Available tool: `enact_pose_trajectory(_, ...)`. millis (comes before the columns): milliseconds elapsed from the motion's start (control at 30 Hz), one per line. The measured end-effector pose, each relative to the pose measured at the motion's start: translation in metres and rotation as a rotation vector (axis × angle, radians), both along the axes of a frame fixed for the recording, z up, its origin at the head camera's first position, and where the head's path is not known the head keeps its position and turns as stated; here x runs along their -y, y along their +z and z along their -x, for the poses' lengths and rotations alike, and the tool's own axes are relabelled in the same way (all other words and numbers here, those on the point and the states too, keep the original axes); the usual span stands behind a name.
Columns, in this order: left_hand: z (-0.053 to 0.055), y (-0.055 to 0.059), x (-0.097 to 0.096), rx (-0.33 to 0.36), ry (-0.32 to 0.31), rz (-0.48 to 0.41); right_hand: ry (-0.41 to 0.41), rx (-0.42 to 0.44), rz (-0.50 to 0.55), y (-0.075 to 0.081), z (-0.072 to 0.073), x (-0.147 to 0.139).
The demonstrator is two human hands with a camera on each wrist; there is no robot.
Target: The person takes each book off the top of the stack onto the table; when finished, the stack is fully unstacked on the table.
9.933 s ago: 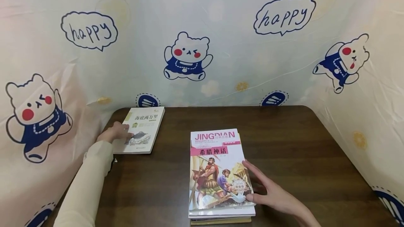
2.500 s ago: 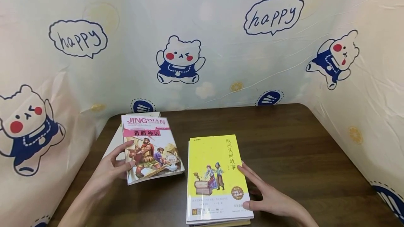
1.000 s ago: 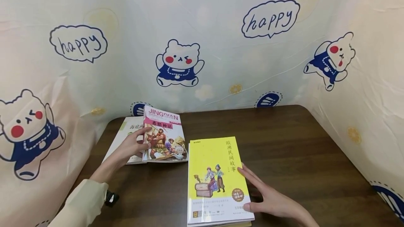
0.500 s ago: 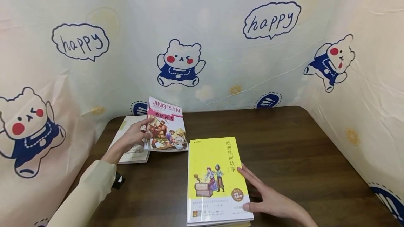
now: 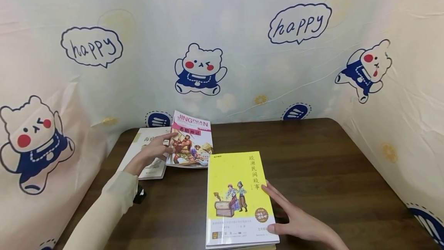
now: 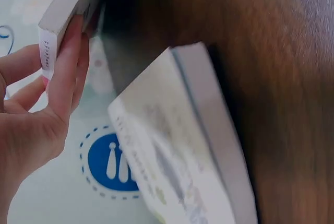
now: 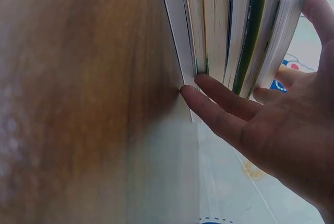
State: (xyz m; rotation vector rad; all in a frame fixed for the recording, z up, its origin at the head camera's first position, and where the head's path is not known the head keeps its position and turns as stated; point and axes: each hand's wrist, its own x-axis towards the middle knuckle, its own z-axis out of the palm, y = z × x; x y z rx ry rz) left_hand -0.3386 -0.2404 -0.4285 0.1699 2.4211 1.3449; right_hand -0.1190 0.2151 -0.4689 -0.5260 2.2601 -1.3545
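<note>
Left hand (image 5: pixel 157 150): fingers curled on pink book (image 5: pixel 190 140), tilted, left of centre.
Right hand (image 5: pixel 300 221): fingers straight against book stack (image 5: pixel 237 198), lower centre.

We see a dark brown wooden table (image 5: pixel 312 165) with rounded far corners and a visible grain. A pale cream printed sheet (image 5: pixel 243 30) wraps round it on three sides like a backdrop, creased and slightly glossy. We see cartoon bears (image 5: pixel 200 68) on it, white with red cheeks and navy outfits, navy speech bubbles (image 5: pixel 300 24) reading "happy", faint yellow flowers and round navy badges. Soft, even light falls over the whole scene.
</note>
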Motion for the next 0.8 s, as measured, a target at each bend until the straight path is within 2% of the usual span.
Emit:
enact_pose_trajectory(200, 0.007, -0.021, -0.016, 0.041, -0.021, -0.021, -0.01, 0.024, 0.023, -0.002, 0.0, -0.001)
enact_pose_trajectory(367, 0.011, -0.033, -0.022, 0.067, -0.006, 0.027, -0.021, 0.049, 0.031, 0.001, 0.0, 0.0)
enact_pose_trajectory(667, 0.01, -0.028, -0.03, 0.03, -0.046, 0.215, -0.018, 0.06, 0.048, -0.001, 0.001, -0.001)
enact_pose_trajectory(800, 0.011, -0.025, -0.032, 0.042, -0.053, 0.26, -0.019, 0.06, 0.053, 0.0, 0.0, -0.002)
